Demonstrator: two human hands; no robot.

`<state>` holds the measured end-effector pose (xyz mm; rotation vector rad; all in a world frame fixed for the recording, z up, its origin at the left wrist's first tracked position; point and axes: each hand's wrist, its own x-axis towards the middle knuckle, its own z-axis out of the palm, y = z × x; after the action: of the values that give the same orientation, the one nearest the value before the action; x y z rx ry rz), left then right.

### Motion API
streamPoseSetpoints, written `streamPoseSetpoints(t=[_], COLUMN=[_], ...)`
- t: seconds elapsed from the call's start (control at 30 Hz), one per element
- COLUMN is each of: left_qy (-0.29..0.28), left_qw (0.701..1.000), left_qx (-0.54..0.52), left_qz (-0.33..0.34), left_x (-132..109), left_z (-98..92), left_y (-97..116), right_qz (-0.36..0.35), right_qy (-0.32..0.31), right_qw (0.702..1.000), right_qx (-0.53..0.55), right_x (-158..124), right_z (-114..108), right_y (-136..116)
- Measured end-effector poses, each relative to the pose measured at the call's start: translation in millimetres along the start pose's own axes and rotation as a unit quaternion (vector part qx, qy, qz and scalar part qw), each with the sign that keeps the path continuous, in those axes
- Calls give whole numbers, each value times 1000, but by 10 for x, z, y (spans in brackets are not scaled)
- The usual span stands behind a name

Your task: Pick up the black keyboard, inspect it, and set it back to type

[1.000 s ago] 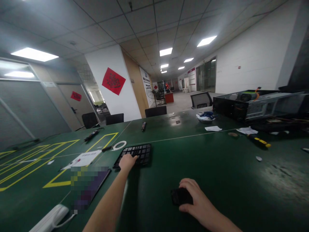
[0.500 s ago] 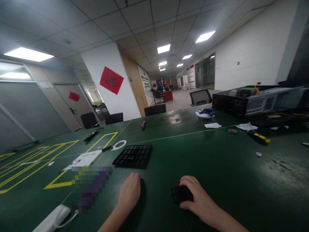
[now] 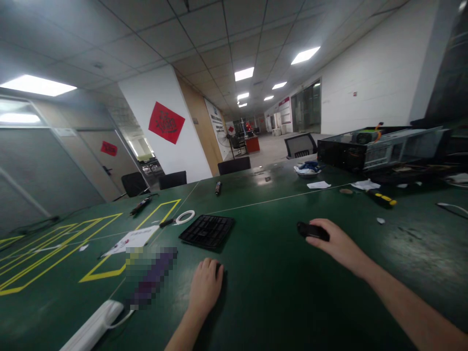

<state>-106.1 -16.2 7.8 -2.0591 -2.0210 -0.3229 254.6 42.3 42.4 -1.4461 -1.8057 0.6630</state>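
Note:
My right hand [image 3: 334, 241] is closed on a small black rectangular object [image 3: 310, 231], gripped at its right end with the thumb on the near side. It is held over the green table [image 3: 270, 273], right of centre; contact with the tabletop cannot be told. Nearer to me, my left hand [image 3: 205, 287] rests with curled fingers. A bit of something dark [image 3: 218, 269] shows by its thumb, mostly hidden. Just beyond that hand lies a black gridded plastic panel [image 3: 208, 231], flat on the table and apart from both hands.
Leftward are a white ring with a dark handle [image 3: 185, 217], a paper sheet [image 3: 135, 240], a blurred purple item [image 3: 155, 278] and a white corded bar [image 3: 93, 324]. An open computer case [image 3: 343, 153] and a yellow-black tool [image 3: 382, 198] stand right. A small cylinder [image 3: 218, 188] lies far off.
My right hand has carried the black object forward and to the right, turning it so its narrow side faces me. The left hand sits slightly further right in view; the whole view has shifted a little.

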Motion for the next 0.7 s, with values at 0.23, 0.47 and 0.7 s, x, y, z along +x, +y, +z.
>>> streamPoseSetpoints(t=[0.23, 0.47, 0.7], left_qy=[-10, -3, -119], left_qw=[1000, 999, 987], left_qx=[-8, 33, 46], left_qz=[5, -23, -92], left_x=[26, 8, 17], left_z=[-22, -98, -80], left_y=[51, 74, 63], right_qz=[129, 154, 195], right_qy=[51, 163, 62], right_qw=[959, 907, 917], right_qx=[-249, -355, -342], right_x=[-83, -260, -205], right_z=[-753, -701, -721], right_y=[1274, 1322, 1367])
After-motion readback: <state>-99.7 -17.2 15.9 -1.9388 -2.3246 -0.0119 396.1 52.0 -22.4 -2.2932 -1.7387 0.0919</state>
